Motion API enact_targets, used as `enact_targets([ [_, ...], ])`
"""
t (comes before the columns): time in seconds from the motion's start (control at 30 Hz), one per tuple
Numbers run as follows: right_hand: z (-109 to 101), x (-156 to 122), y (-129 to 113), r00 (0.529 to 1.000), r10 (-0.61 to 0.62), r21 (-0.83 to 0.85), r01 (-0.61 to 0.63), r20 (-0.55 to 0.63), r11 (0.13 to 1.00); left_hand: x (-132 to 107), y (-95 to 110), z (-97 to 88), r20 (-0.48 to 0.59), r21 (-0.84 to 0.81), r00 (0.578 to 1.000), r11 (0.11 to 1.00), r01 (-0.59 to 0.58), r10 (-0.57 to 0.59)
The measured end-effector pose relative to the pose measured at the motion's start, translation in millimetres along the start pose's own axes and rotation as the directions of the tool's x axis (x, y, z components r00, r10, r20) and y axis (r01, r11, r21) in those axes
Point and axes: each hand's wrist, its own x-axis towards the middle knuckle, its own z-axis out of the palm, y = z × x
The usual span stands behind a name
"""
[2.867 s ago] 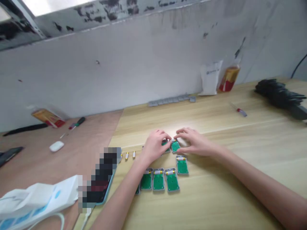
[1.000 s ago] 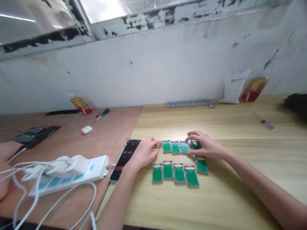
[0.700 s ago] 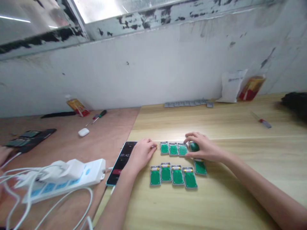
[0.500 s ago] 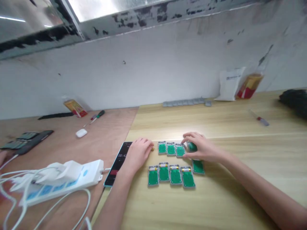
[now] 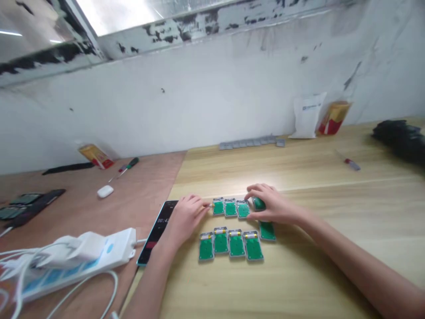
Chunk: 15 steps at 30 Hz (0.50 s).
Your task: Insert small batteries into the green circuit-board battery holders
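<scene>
Our right hand (image 5: 274, 206) arched over a dark green rounded piece (image 5: 259, 204), too blurred to name surely, with its fingers and thumb closed around it from above and below. Our left hand (image 5: 186, 217) lay curled at the left end of the upper row, its fingertips (image 5: 200, 200) just beside a small gold-tipped battery (image 5: 210, 205); we could not tell whether they pinched it. Both forearms reached in from the bottom of the view. We judged the work in hand to be fitting parts to green circuit boards in grey plastic cases (image 5: 237, 243), laid flat on a pale wooden table (image 5: 332, 208): four in the lower row, three in the upper, and one lone board (image 5: 267, 231) beneath the right hand. The next move called for careful fingertip control, as the held piece sat right against the upper row. To the left lay a black phone (image 5: 157, 232) showing a timer and a white power strip (image 5: 73, 261) with its cables. Farther off, small grey cases (image 5: 252, 142) lined the table's back edge beneath a white paper bag (image 5: 307, 115).
</scene>
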Motion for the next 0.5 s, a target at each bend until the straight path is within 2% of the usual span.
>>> enact_targets([
  [0.1,1.2,0.2,0.7,1.000,-0.019,-0.013,0.019,-0.019,1.000,18.3,17.9,4.8,-0.027,-0.070,0.995,0.993,-0.097,0.096],
  [0.23,2.2,0.8,2.2,0.999,-0.036,-0.029,0.035,-0.029,0.999,44.6,37.2,14.2,0.028,-0.099,0.979,0.976,-0.196,0.200],
  [0.37,2.7,1.3,3.9,0.999,-0.041,-0.032,0.040,-0.029,0.999,59.6,43.8,22.9,0.042,-0.115,0.971,0.966,-0.230,0.236],
  [0.5,3.7,1.9,5.7,0.998,-0.051,-0.039,0.050,-0.027,0.998,64.4,44.4,30.8,0.024,-0.133,0.969,0.962,-0.240,0.245],
])
